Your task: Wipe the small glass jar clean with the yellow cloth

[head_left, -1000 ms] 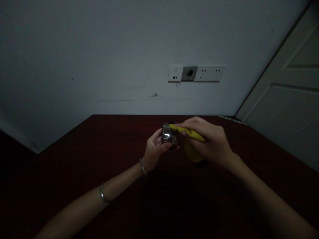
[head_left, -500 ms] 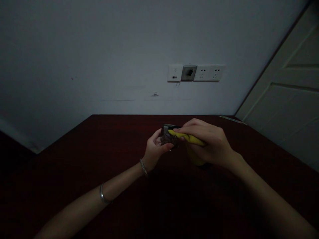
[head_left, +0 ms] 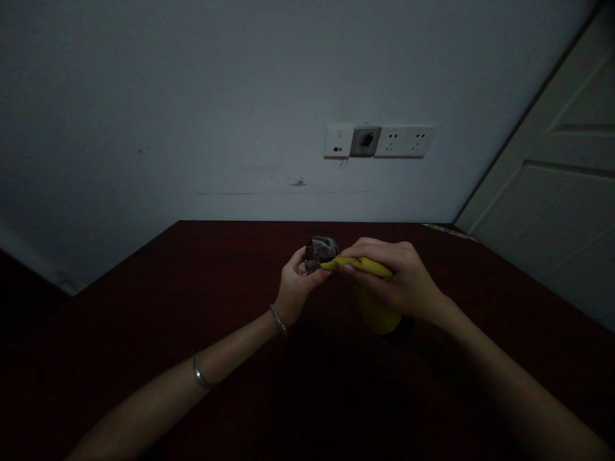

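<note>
Above the dark red table point(head_left: 230, 262), my left hand point(head_left: 294, 288) is closed around a small, dark, see-through faceted piece that looks like glass point(head_left: 321, 246); its exact kind cannot be made out. A folded yellow cloth point(head_left: 366, 266) is pinched in my right hand point(head_left: 410, 275). One corner of the cloth touches the near side of the glassy piece, by my left thumb. The rest of the cloth hangs below my right palm, with a dark patch at its lower end. My right fingers partly hide the cloth.
A pale wall point(head_left: 230, 115) rises behind the table's back edge. Switches and sockets point(head_left: 403, 142) sit on it, right of centre. To the right stands a panelled door point(head_left: 567, 173). A thin printed strip point(head_left: 446, 230) lies along the table's back right corner.
The glassy piece has turned in my left hand and shows more of its top. My right hand and the cloth have shifted slightly down and left, with the corner now lower on the piece.
</note>
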`<state>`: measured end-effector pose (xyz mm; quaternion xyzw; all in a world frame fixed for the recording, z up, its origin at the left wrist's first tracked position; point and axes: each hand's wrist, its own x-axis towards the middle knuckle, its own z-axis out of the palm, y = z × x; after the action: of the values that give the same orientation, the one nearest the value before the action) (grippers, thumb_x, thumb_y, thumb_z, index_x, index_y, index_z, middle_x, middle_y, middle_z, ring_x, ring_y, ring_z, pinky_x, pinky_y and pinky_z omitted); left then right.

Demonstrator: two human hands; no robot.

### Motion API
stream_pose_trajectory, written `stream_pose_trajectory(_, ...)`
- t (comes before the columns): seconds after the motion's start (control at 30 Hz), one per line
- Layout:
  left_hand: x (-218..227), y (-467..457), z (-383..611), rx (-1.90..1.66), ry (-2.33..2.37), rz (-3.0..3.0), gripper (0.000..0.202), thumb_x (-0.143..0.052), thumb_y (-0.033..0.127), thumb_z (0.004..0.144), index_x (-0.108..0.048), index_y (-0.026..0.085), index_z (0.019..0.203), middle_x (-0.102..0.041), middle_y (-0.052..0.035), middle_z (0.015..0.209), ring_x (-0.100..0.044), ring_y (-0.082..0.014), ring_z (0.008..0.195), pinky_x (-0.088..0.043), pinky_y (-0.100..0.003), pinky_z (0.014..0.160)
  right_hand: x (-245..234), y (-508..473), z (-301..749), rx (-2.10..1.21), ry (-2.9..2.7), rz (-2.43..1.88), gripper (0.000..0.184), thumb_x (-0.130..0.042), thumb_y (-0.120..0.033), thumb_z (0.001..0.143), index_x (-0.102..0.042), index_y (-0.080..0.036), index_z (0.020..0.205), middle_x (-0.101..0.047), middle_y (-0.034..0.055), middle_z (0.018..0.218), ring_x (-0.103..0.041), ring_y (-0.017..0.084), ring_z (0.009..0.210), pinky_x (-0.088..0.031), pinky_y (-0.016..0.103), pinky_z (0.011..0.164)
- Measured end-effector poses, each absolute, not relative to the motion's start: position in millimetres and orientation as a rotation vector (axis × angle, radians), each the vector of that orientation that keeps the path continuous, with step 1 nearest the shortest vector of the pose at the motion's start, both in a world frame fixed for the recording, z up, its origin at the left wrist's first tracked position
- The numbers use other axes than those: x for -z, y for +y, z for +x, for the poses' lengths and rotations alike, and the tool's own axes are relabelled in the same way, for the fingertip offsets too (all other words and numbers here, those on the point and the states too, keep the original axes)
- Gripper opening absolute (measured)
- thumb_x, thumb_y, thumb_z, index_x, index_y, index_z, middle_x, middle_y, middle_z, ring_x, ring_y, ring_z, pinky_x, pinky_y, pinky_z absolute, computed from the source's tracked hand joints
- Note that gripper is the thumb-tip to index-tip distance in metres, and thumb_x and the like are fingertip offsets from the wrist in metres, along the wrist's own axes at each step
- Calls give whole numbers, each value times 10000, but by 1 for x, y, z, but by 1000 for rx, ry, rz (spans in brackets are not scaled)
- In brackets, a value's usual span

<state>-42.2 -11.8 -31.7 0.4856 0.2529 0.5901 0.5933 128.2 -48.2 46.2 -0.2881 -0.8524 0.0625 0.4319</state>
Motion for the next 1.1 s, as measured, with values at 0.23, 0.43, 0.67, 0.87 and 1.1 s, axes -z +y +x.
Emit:
stream_pose_trajectory(0.23,34,-10,-44,-1374,576,1175,618,-839,282,571,-561,155,1108,-688,-90,1026,-666,-208,917,-534,-345,841,-49,-50,126,-310,-2018,-826,75,-624,-207,834,-693,-180,839,-715,-4,721,-633,109,575,-498,211,531)
stream_pose_trajectory(0.43,33,-10,-43,-1367,580,1183,623,-824,295,606,-547,143,1142,-659,-107,1083,-662,-197,890,-539,-357,825,-43,-47,126,0,-1917,-762,159,-593,-165,840,-679,-188,972,-714,56,901,-656,177,808,-546,309,698)
stream_pose_trajectory(0.67,27,-13,-37,-1354,634,1135,612,-858,215,515,-578,140,1054,-690,-61,950,-655,-169,847,-522,-299,802,-39,-43,127,150,-2174,-641,311,-509,-63,815,-637,-112,1094,-694,107,940,-605,210,882,-532,338,748)
stream_pose_trajectory(0.87,26,-12,-39,-1387,693,1155,569,-840,203,537,-583,129,1039,-689,-71,975,-650,-169,861,-509,-287,802,-40,-48,123,-1,-2199,-616,202,-532,-104,839,-651,-115,1002,-681,88,868,-610,175,807,-522,286,685)
stream_pose_trajectory(1.1,28,-10,-40,-1373,711,1185,573,-841,211,548,-581,125,1052,-687,-91,1005,-651,-179,874,-509,-297,810,-43,-50,122,-58,-2107,-685,148,-575,-132,838,-671,-144,950,-688,67,833,-626,165,764,-520,289,673)
